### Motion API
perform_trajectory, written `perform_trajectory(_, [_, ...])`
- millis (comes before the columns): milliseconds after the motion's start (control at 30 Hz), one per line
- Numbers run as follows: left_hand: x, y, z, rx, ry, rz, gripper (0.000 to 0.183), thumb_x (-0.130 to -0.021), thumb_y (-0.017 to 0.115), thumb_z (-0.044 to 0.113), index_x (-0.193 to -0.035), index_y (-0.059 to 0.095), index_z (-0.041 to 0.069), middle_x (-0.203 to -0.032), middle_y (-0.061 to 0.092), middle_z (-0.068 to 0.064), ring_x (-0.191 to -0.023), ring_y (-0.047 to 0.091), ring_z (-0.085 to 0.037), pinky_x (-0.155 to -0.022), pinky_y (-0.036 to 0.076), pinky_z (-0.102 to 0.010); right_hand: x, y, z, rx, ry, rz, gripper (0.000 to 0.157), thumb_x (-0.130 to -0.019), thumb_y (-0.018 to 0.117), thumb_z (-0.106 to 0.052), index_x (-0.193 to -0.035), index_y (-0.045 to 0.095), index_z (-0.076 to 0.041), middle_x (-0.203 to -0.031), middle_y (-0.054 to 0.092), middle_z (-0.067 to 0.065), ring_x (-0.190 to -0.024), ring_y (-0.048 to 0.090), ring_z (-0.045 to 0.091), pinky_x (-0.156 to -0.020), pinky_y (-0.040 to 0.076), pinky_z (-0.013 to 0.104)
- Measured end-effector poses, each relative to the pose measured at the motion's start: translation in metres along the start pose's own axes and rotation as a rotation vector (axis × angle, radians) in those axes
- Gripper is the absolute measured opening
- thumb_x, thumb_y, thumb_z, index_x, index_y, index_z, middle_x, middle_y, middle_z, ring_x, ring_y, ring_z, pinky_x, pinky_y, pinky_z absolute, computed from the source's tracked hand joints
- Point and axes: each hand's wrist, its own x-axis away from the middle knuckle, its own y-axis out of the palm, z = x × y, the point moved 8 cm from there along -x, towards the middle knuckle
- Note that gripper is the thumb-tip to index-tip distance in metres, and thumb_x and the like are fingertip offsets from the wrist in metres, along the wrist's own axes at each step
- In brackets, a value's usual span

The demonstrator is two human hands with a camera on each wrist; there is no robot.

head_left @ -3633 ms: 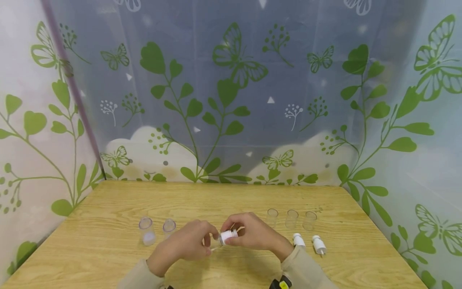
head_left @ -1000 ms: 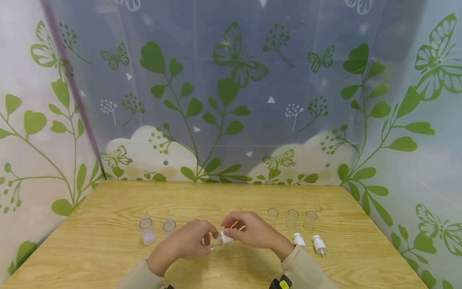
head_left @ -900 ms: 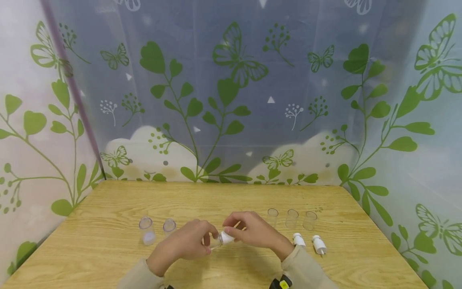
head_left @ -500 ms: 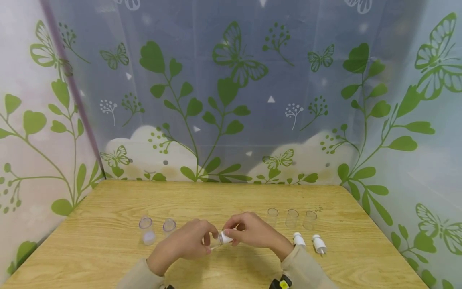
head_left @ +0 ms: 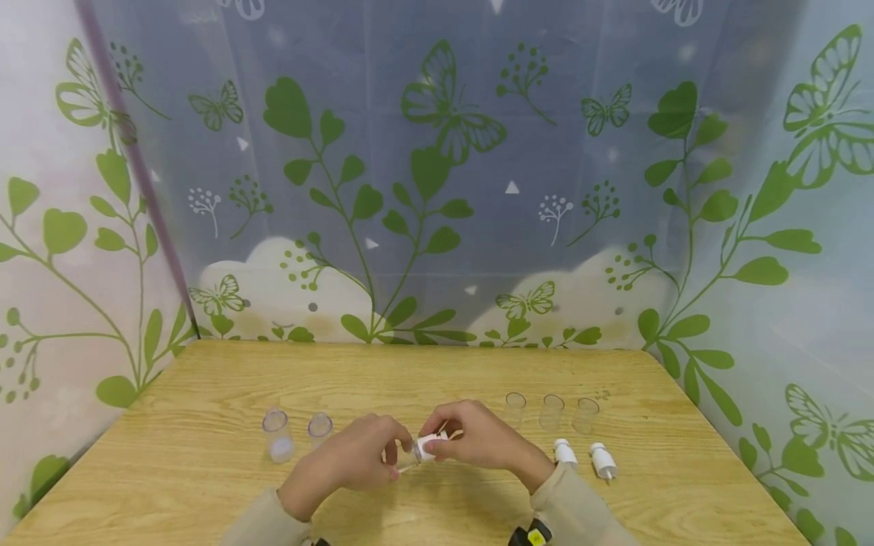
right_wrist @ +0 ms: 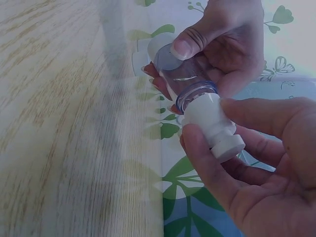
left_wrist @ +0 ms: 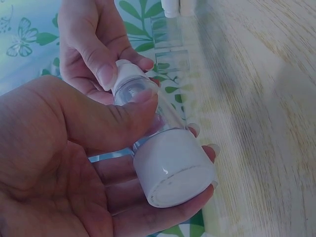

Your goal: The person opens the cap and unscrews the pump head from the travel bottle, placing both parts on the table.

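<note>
In the middle of the head view my left hand [head_left: 362, 453] grips a small clear bottle, its thumb laid over the side. The left wrist view shows the bottle's clear wall [right_wrist: 183, 78] and a white bottom part [left_wrist: 174, 165] resting on the curled fingers. My right hand [head_left: 481, 438] pinches a white pump head [right_wrist: 210, 116] between thumb and fingers. That pump head sits on the bottle's open rim, in line with it. The bottle is held tilted above the table, mostly covered by the left hand in the head view.
Left of the hands stand two more clear bottles [head_left: 277, 432] [head_left: 319, 426], one partly behind the left hand. To the right are three clear caps [head_left: 515, 409] [head_left: 551, 413] [head_left: 586, 415]. Two white pump heads [head_left: 564, 452] [head_left: 603, 459] lie near the right forearm on the wooden table [head_left: 423, 371].
My right fingers have shifted round the pump head, the thumb moving up over it and back down again. The left hand and bottle have stayed nearly in place.
</note>
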Motion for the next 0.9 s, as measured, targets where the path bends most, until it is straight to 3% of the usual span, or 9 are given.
perform_trajectory(233, [0.0000, -0.0001, -0.0004, 0.001, -0.007, 0.000, 0.032, -0.079, 0.080, -0.004, -0.110, 0.074, -0.001, -0.085, 0.073, -0.008, -0.072, 0.066, -0.014, -0.066, 0.057, -0.028, -0.0001, -0.0020, 0.0023, 0.054, 0.023, 0.023, 0.012, -0.094, 0.074, -0.011, -0.105, 0.074, -0.008, -0.110, 0.074, 0.009, -0.091, 0.068, 0.009, -0.085, 0.060, 0.027])
perform_trajectory(900, [-0.0004, 0.0000, -0.0001, 0.012, -0.002, 0.000, 0.032, -0.079, 0.078, -0.005, -0.111, 0.073, -0.003, -0.086, 0.074, -0.010, -0.070, 0.067, -0.013, -0.063, 0.056, -0.025, -0.0008, -0.0010, 0.0027, 0.049, 0.015, 0.021, 0.017, -0.093, 0.075, -0.007, -0.109, 0.073, -0.008, -0.112, 0.073, 0.009, -0.093, 0.066, 0.006, -0.081, 0.059, 0.023])
